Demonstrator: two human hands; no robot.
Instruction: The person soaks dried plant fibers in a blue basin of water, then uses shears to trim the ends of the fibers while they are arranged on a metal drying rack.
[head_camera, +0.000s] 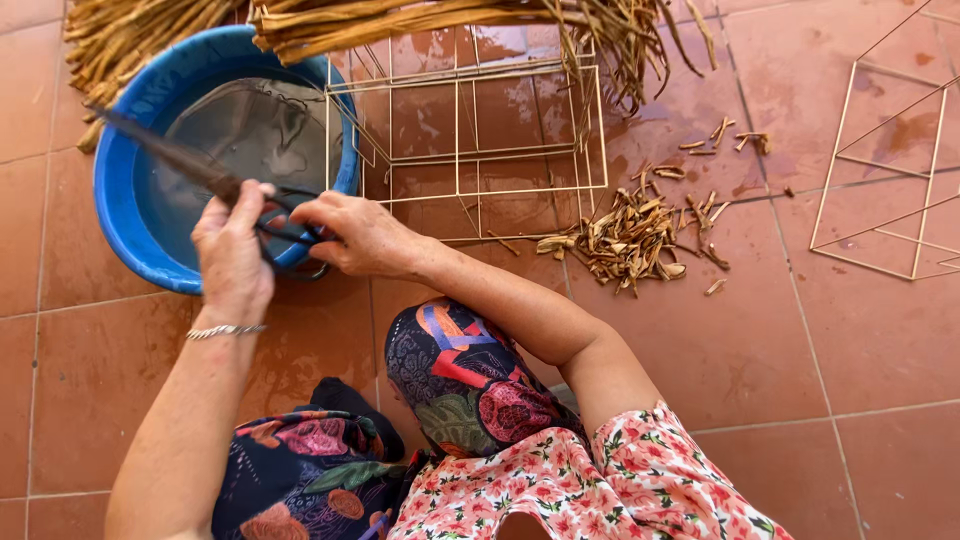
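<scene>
I sit on a wet tiled floor, and both my hands meet over the near rim of a blue basin (125, 215) that holds water. My left hand (232, 262), with a silver bracelet at the wrist, is closed around the middle of a long dark pair of scissors (165, 152). Its shut blades point up and to the left across the basin. My right hand (358, 236) grips the dark handle loops at the scissors' near end. My knees in flowered cloth are below the hands.
A gold box-shaped wire frame (462, 130) stands just right of the basin. A second wire frame (880, 180) lies at the far right. Bundles of dried plant strips (400, 18) lie along the top. A heap of short cut pieces (628, 238) sits right of my forearm.
</scene>
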